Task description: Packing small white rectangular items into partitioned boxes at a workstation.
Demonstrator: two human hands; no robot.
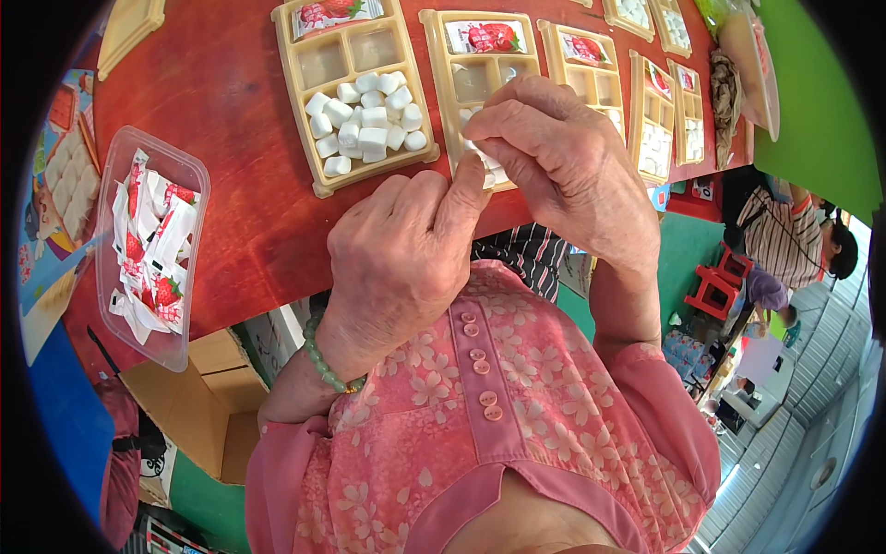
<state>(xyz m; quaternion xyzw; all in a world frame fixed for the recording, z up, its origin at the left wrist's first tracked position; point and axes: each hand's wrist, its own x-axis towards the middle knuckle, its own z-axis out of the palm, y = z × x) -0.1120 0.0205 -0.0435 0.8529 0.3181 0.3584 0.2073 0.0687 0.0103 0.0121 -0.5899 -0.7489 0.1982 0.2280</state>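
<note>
In front of me, a beige compartment tray (302,97) holds white marshmallow-like pieces (373,115) in its large section. A strawberry-print sachet (334,14) lies in its top section, and two small sections stand bare. My left hand (401,249), with a green bead bracelet, is curled at the near edge of a second beige tray (441,88). My right hand (581,171) is over that tray, thumb and fingers pinched together beside the left hand's extended digit. Something white shows between the hands; what either hand grips is hidden. White pieces lie partly covered under them.
At left, a clear plastic tub (198,240) holds several strawberry-print sachets (152,245). More filled trays (657,115) line the red table (240,83) to the right. An open cardboard box (198,406) sits below the table edge. Another person (784,235) is farther right, near red stools (715,288).
</note>
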